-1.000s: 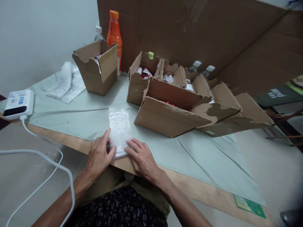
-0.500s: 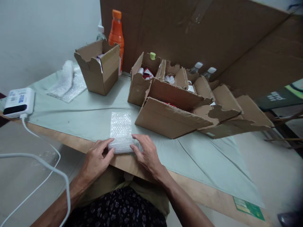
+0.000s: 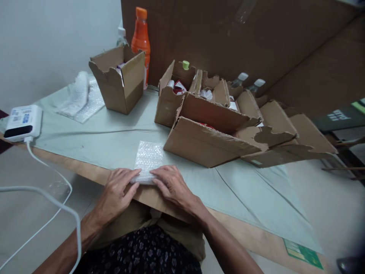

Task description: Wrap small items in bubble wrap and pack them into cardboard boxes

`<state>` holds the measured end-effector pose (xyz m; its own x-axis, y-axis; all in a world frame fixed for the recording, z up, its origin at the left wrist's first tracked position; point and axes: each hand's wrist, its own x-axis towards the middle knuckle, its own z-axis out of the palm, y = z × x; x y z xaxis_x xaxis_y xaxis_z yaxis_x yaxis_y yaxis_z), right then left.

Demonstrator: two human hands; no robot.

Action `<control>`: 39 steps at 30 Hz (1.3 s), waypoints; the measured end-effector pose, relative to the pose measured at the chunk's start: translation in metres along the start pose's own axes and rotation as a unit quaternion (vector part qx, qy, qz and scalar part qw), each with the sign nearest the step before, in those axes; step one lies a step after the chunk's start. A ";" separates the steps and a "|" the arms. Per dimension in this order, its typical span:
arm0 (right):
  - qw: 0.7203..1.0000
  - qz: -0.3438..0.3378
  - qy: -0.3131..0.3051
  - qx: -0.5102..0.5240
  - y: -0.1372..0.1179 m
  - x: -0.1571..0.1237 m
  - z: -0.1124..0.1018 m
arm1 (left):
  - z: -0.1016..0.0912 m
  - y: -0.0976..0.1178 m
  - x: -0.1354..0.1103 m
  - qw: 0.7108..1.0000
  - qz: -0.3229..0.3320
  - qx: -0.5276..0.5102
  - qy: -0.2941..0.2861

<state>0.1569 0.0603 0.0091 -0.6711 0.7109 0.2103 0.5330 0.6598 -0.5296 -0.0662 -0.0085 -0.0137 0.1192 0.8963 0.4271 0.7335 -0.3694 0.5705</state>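
Observation:
A small sheet of clear bubble wrap (image 3: 148, 155) lies at the table's front edge, its near end folded or rolled into a thicker band. My left hand (image 3: 121, 188) pinches the left end of that band between thumb and fingers. On the other side, my right hand (image 3: 171, 184) has its fingers on top of the band and the thumb at its near side. Whether anything is wrapped inside the fold, I cannot tell.
Several open cardboard boxes (image 3: 211, 146) with small items stand at the right; another box (image 3: 114, 89) stands at the left. Behind it is an orange bottle (image 3: 142, 38). More bubble wrap (image 3: 82, 97) lies far left, near a white device (image 3: 23, 121) with a cable (image 3: 51, 167).
The near end of the bubble wrap has been folded over further, so its flat part looks shorter. My right hand has moved left, closer to my left hand.

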 end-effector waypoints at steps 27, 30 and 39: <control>0.996 0.054 -0.013 -0.071 -0.006 0.027 0.009 | 0.006 0.000 0.015 0.964 -0.239 -0.098 0.063; 0.980 0.152 0.081 0.103 -0.009 0.026 0.006 | 0.002 0.015 0.004 0.944 -0.299 -0.119 0.074; 0.952 0.140 0.112 0.248 -0.027 -0.028 -0.029 | 0.019 0.047 0.021 0.939 -0.257 -0.229 0.015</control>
<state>0.1764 0.0295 0.0415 -0.3825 0.9127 0.1441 0.3284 0.2800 -0.9021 -0.0162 -0.0026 0.0084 -0.1963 0.9801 0.0288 0.3226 0.0368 0.9458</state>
